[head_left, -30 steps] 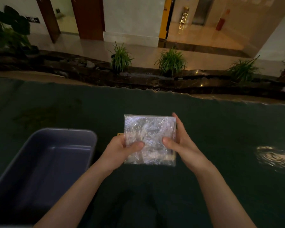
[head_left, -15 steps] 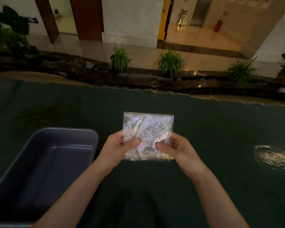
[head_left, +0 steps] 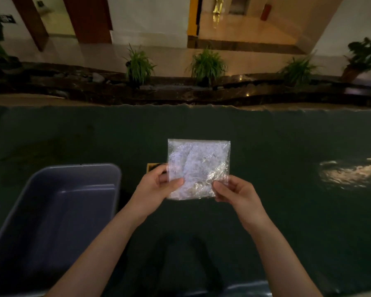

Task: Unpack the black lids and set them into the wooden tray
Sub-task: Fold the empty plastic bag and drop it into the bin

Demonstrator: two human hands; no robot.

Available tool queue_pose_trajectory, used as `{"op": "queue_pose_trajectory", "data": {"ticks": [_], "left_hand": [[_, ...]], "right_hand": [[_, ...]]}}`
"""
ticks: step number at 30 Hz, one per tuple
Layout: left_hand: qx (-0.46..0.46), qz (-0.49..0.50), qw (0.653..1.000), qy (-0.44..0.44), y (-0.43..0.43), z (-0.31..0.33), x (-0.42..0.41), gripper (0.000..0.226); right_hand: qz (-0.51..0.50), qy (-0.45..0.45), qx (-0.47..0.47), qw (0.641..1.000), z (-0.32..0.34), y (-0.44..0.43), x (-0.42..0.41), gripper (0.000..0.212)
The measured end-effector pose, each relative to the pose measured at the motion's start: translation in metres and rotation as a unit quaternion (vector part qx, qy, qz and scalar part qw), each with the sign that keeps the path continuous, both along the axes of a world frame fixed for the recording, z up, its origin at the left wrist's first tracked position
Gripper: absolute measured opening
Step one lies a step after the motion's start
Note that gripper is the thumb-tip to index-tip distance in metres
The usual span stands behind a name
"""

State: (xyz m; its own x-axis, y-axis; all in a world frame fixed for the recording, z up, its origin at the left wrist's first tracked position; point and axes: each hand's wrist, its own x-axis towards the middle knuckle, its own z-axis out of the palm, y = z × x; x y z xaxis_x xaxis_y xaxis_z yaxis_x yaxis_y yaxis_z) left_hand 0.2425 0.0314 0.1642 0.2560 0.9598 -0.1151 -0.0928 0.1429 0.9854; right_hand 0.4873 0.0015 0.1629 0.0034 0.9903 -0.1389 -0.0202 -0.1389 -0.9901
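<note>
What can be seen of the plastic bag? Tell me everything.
The bag is a clear, crinkled, roughly square plastic pouch, glinting with whitish wrinkles; its contents cannot be made out. It is held upright above the dark table. The left hand pinches its lower left edge, the right hand its lower right corner.

One clear plastic bag (head_left: 198, 168), one grey tub (head_left: 73, 183), two hands, left (head_left: 156, 185) and right (head_left: 234, 191), and five potted plants, the nearest-centre one (head_left: 207, 65).

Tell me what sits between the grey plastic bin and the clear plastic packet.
In the head view, only the left hand gripping the clear plastic packet and bare dark tabletop separate it from the grey plastic bin.
</note>
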Motion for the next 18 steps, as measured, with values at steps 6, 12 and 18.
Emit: {"op": "queue_pose_trajectory", "data": {"ticks": [6, 12, 18], "left_hand": [[0.014, -0.085, 0.989, 0.122, -0.012, -0.032, 0.047, 0.031], [-0.010, -0.213, 0.960, 0.182, -0.032, -0.066, 0.134, 0.041], [0.016, -0.342, 0.909, 0.236, -0.069, -0.094, 0.233, 0.031]], "right_hand": [[-0.124, -0.011, -0.037, 0.992, -0.028, -0.067, 0.037, 0.019], [-0.276, 0.007, -0.084, 0.957, -0.064, -0.155, 0.090, 0.019], [-0.417, -0.005, -0.137, 0.898, -0.103, -0.241, 0.140, 0.008]]}}
